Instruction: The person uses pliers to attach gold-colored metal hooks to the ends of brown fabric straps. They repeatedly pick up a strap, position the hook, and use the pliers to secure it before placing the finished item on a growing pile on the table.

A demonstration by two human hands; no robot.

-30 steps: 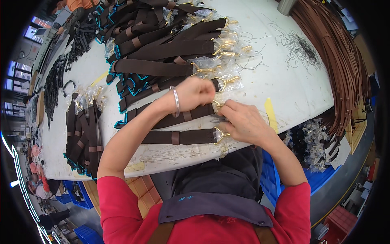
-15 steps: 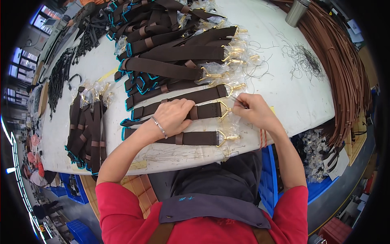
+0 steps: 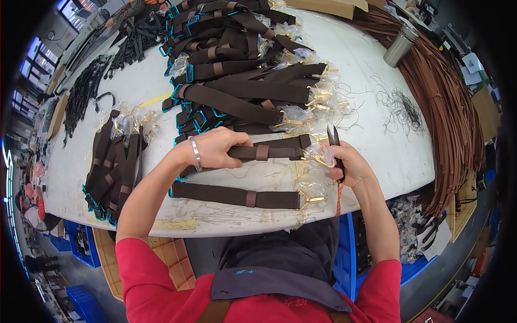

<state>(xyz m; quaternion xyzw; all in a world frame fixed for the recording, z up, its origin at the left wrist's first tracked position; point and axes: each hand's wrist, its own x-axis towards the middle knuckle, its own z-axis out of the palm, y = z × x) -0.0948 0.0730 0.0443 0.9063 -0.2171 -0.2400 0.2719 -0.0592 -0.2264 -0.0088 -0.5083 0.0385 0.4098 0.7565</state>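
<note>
My left hand [image 3: 216, 148], with a silver bracelet at the wrist, is closed on a dark brown webbing strap [image 3: 283, 153] with a brown leather loop [image 3: 262, 153]. In my right hand [image 3: 353, 163] are black thread snips [image 3: 334, 137], blades pointing away from me, an orange cord [image 3: 339, 200] hanging below. The fingertips of that hand are at the strap's gold snap hook [image 3: 321, 160], which is in clear plastic film. Another strap [image 3: 226, 194] lies nearer the table's front edge, its gold hook [image 3: 311, 199] at the right end.
A pile of similar straps [image 3: 242, 91] with turquoise-wrapped buckles covers the table [image 3: 371, 113] beyond my hands. A smaller bundle [image 3: 116, 161] lies left. Loose threads [image 3: 401, 110], a steel flask [image 3: 401, 46] and long brown strips [image 3: 431, 102] are at right. Blue crates [image 3: 347, 253] stand below.
The strap between my hands has been lifted and drawn slightly away from the nearest one. My right hand has turned, so the snips now point away from me. The whole view has shifted a little.
</note>
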